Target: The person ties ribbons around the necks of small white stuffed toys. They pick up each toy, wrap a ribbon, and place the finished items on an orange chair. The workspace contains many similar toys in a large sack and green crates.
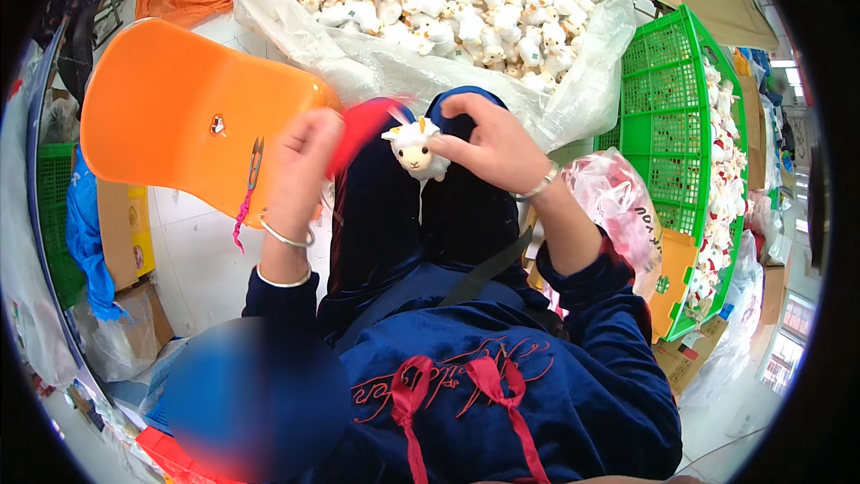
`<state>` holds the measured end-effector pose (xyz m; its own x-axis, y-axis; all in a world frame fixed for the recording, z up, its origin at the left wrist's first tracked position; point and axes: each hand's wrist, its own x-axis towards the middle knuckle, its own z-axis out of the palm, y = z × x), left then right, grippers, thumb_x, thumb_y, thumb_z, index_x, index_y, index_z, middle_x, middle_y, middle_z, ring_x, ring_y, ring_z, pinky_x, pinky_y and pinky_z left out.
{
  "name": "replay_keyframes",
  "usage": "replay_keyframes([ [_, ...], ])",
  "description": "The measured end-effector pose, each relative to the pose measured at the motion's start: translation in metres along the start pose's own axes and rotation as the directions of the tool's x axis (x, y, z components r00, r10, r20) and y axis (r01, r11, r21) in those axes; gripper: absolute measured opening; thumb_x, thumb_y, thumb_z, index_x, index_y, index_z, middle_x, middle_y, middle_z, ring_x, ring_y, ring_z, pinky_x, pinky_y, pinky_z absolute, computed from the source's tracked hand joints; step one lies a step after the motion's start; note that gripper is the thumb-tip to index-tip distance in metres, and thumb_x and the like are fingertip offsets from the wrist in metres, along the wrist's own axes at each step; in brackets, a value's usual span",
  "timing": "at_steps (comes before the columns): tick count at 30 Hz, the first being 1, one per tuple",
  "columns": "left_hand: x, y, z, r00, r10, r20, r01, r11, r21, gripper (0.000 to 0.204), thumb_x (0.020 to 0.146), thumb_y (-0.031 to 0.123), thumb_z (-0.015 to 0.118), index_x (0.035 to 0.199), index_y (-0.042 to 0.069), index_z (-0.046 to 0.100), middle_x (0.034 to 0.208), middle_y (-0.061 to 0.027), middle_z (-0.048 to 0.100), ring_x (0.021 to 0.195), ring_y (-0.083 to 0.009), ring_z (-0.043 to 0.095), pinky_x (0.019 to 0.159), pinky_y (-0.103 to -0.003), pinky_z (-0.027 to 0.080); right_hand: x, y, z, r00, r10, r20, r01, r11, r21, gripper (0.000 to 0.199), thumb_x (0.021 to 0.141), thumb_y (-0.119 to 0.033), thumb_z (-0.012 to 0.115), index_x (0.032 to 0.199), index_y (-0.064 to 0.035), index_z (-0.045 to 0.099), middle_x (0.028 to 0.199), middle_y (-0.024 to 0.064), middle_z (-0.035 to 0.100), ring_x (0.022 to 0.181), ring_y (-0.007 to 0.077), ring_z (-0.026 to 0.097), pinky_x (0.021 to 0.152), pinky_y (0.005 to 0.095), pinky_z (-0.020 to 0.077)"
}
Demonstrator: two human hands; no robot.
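White plush toy (416,149), a small lamb-like figure with a pale face, sits above the person's knees, near the middle of the view, pinched at its right side by the fingertips of the right hand (491,145); that hand is closed around the toy, with a thin bangle (536,186) on its wrist. Just left of the toy, the left hand (303,166) is raised with its fingers curled, and a blurred piece of red fabric (363,125) lies between it and the toy's head; the blur hides whether the fingers actually clasp the fabric, so the state of that grip cannot be told. Two bangles (285,237) ring the left wrist, and small thread snips (254,164) with a pink cord hang beside the hand, in front of an orange plastic chair (179,108) that stands at the person's left. Both forearms wear dark blue velvet sleeves, and the same fabric covers the lap (421,224) beneath the toy. Beyond the knees, at the upper edge of the view, a large clear plastic bag (573,81) is open and filled with many like white plush toys (448,0). At the person's right stands a green plastic crate (667,90), tilted, with more plush toys along its far side, and a crumpled pink-and-clear bag (614,193) lies between the crate and the right forearm. Cardboard boxes (125,233) rest on the pale tiled floor at the left.
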<state>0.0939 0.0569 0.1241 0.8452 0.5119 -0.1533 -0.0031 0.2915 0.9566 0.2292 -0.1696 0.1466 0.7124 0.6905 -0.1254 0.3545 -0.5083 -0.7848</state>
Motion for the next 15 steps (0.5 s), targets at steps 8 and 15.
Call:
replay_keyframes([
  [8,0.055,0.002,0.001,0.888,0.403,-0.223,-0.355,0.907,0.225,0.013,0.095,0.010,0.071,0.106,0.003,0.070,0.088,0.0007,0.067,0.073,-0.0057,0.060,0.067,-0.022,0.051,0.010,0.002,0.034,0.987,-0.093,0.132,0.118,0.974,-0.194,0.046,0.081,-0.042,0.076,0.101,-0.0020,0.065,0.097,0.0168,0.060,0.092,0.0350,0.064,0.080,0.0415,0.0532],
  [15,0.030,-0.058,0.038,0.676,0.493,0.547,-0.734,0.385,0.560,0.013,0.085,0.010,0.071,0.098,0.013,0.069,0.087,-0.0058,0.065,0.072,-0.0261,0.068,0.060,-0.036,0.054,-0.029,0.014,0.043,0.969,-0.245,-0.009,0.244,0.967,-0.077,0.046,0.073,-0.018,0.082,0.105,-0.0036,0.053,0.097,0.0145,0.053,0.086,0.0353,0.060,0.075,0.0406,0.0514],
])
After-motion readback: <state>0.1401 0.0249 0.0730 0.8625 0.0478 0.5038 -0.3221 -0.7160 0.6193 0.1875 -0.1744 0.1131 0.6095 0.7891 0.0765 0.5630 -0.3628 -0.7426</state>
